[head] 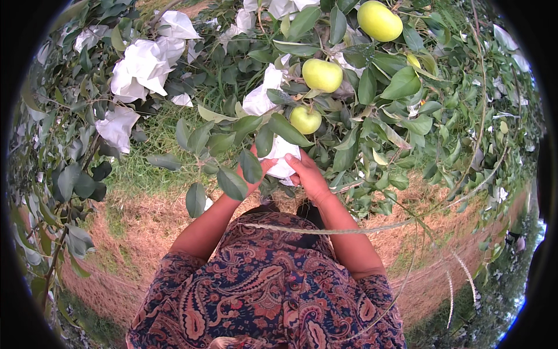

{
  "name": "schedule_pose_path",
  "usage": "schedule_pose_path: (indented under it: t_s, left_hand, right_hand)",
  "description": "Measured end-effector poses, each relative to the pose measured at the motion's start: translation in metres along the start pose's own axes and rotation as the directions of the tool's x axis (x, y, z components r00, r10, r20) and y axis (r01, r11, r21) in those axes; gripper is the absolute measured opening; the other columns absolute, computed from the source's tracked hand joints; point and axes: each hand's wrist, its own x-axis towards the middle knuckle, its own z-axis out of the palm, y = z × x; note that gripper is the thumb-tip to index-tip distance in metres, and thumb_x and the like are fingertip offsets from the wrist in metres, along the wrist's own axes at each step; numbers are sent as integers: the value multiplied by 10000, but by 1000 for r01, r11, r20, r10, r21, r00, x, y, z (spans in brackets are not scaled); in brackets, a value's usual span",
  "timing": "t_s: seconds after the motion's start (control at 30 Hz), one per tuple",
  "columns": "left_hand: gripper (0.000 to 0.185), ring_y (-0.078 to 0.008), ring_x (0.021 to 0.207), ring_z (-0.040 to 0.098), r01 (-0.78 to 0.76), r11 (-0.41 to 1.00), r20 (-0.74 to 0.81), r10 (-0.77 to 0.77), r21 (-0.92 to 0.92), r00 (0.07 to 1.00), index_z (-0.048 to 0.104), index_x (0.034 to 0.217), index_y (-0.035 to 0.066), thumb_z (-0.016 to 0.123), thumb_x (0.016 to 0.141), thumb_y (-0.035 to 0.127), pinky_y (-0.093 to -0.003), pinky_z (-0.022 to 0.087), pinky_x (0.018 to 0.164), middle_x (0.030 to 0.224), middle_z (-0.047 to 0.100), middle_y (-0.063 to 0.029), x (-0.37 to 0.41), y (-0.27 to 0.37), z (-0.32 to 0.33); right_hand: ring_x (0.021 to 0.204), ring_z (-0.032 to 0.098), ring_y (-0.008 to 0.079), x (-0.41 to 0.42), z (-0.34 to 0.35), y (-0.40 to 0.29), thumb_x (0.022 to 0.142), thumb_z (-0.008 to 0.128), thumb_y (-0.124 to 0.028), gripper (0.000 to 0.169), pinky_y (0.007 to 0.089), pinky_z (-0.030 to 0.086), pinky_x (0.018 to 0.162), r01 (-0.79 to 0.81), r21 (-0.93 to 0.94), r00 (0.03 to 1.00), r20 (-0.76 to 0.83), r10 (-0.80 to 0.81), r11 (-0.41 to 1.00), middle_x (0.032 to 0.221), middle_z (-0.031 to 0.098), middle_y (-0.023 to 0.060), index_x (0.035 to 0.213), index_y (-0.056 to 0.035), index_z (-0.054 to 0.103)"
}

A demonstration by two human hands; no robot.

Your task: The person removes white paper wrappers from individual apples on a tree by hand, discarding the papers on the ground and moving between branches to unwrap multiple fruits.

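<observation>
A white paper bag (281,159) hangs low in the apple branches, and both my hands grip it. My left hand (257,170) has it from the left, thumb pressed on the front, and leaves cover part of that hand. On the right side my right hand (306,171) pinches the bag with its thumb on top and fingers curled below. Whether the bag holds a fruit cannot be seen. Just above it hangs a bare yellow-green apple (305,119). A larger apple (322,75) sits higher, beside another white paper bag (261,94).
Another bare apple (379,21) hangs at the upper right. White bags (141,72) cluster on branches at the upper left. Leafy twigs (209,161) cross in front of my left wrist. A long grass stalk (331,230) arches over my right forearm. Dry cut grass (135,227) covers the ground.
</observation>
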Motion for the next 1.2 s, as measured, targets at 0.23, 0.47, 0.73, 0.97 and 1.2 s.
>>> schedule_pose_path:
  t_s: [0.23, 0.47, 0.73, 0.97, 1.2]
  left_hand:
    - [377, -198, 928, 579, -37, 999, -4, 37, 23, 999, 513, 1162, 3, 606, 852, 196, -335, 444, 825, 1033, 620, -121, 0, -2, 4]
    - [377, -190, 921, 576, -7, 1000, 10, 8, -17, 1000, 504, 1169, 13, 606, 844, 176, -333, 444, 824, 1037, 619, -111, -1, -22, 5]
    - [470, -180, 965, 557, 21, 998, 38, -19, -63, 999, 464, 1216, 21, 645, 825, 208, -336, 440, 853, 1075, 598, -111, -1, -5, 5]
    - [471, -159, 1051, 517, 48, 974, 13, -46, -220, 999, 474, 1217, 10, 672, 816, 157, -320, 404, 924, 1147, 562, -90, -1, 5, 4]
    - [386, -140, 945, 561, 67, 961, 56, -53, -267, 997, 521, 1168, 3, 647, 839, 160, -300, 451, 838, 1056, 610, -69, 6, 3, 0]
  right_hand:
    - [551, 381, 22, 10, -6, 11, 872, 600, -328, 406, 176, 303, 458, 87, -18, 996, -26, -88, 996, 833, 562, -33, 1163, -59, 516]
    - [575, 442, 17, 10, -7, 22, 857, 612, -171, 231, 173, 339, 468, 67, -4, 990, -124, -67, 998, 793, 597, -35, 1061, -63, 605]
    - [781, 577, 81, 25, -12, 51, 843, 585, -31, 178, 257, 474, 709, 131, 154, 981, -166, -105, 979, 918, 652, 26, 1010, 1, 640]
    - [792, 583, 79, 23, -4, 63, 861, 570, -46, 166, 254, 472, 716, 244, 27, 948, -217, -232, 969, 916, 656, 24, 1005, -14, 646]
    - [872, 569, 101, 18, 1, 56, 865, 597, -130, 266, 269, 460, 777, 190, -98, 960, -193, -206, 977, 1012, 625, 51, 1097, -2, 575]
